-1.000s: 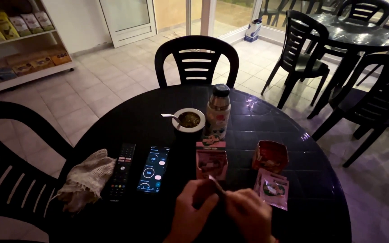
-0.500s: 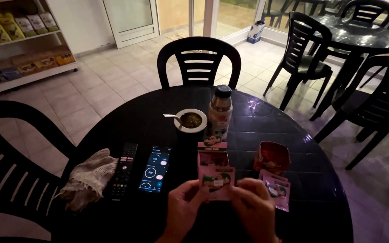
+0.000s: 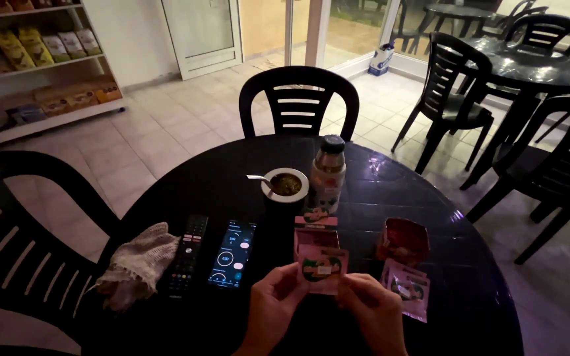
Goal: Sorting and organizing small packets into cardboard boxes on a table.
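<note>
Pink sachet (image 3: 322, 268) was held up just above the near edge of the round dark desk (image 3: 232, 191), directly on the near side of the open pink box (image 3: 315, 236); the left hand (image 3: 277, 304) pinched its left edge and the right hand (image 3: 372, 310) its right edge, fingers (image 3: 293, 275) pressed together on the packet, so that its printed face was turned flat toward the camera, seemingly to keep it readable; neither hand touched anything else. To the right of the box sat a crumpled red wrapper (image 3: 404, 241), with two more pink sachets (image 3: 408, 287) lying flat just nearer than it, close by the right hand. Beyond the box stood a metal flask with a dark cap (image 3: 328, 174), upright, and just left of the flask a small white-rimmed cup (image 3: 285, 184) of green herb with a metal straw resting in it; left of the box lay a phone (image 3: 232, 254) with its screen lit, face up, a black remote (image 3: 187, 254) beside it, and a bunched pale cloth (image 3: 138, 264) farther left at the desk's edge; a black plastic chair (image 3: 298, 102) faced the desk from the far side.
</note>
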